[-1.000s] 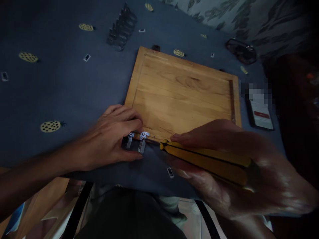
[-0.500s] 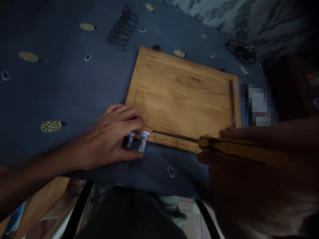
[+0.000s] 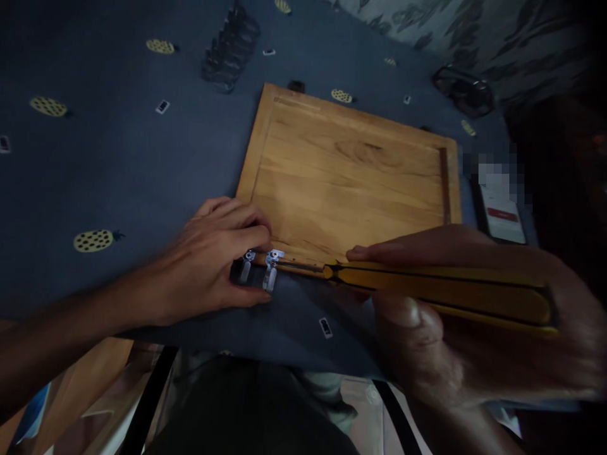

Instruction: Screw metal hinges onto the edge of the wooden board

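A wooden board (image 3: pixel 351 177) with a raised frame lies flat. At its near left corner are two small shiny metal fittings, each with a cross-head screw and a pale tab hanging down: a left fitting (image 3: pixel 247 259) and a right fitting (image 3: pixel 271 262). My left hand (image 3: pixel 220 253) is curled at that corner, index finger just above the right fitting and thumb at its lower end. My right hand (image 3: pixel 455 335) is closed round a screwdriver (image 3: pixel 436 291) with a yellow and black handle. Its thin shaft points left, the tip at the right fitting.
A blue tablecloth (image 3: pixel 114 170) with pineapple prints covers the table. Behind the board stands a dark, ridged transparent object (image 3: pixel 230 54). Dark-framed glasses (image 3: pixel 465 91) lie at the far right, and a phone (image 3: pixel 502 215) beside the board's right edge.
My right hand has moved left with the screwdriver, bringing its tip from the board's near edge to the right fitting. My left hand has stayed at the corner.
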The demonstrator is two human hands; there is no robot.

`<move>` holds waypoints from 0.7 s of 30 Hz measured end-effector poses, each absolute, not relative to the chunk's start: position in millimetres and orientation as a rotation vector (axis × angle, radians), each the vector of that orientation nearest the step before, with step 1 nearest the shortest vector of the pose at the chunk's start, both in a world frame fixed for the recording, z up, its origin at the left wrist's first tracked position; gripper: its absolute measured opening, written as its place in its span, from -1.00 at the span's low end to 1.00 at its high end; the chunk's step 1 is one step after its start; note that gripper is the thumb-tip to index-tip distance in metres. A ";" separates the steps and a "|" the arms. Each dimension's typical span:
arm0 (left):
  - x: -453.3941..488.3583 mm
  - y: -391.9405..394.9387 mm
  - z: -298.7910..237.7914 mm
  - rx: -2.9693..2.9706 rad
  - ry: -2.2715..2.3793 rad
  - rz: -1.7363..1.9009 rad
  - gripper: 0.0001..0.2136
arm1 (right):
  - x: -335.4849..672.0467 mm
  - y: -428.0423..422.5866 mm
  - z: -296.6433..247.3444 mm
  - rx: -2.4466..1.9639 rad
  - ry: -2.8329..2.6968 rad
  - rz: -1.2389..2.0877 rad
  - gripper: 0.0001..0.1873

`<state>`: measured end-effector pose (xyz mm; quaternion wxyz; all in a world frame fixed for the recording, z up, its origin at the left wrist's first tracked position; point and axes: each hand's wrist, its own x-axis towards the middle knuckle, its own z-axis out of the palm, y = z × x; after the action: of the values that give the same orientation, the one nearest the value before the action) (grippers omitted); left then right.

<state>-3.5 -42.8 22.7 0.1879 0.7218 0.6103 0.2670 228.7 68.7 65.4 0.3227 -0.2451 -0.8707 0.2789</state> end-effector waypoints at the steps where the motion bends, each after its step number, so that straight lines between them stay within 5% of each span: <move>1: -3.4 -42.6 22.9 2.030 1.713 0.752 -0.75 | 227.9 68.2 64.9 -0.629 -2.302 0.715 -0.62; 21: -3.1 -43.5 23.7 2.034 1.675 0.780 -0.76 | 212.0 62.0 76.8 -0.631 -2.167 1.046 -0.74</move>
<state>-3.1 -43.5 23.7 0.1955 0.7259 0.5978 0.2784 212.0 62.0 76.8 0.3211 -0.2401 -0.8250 0.3982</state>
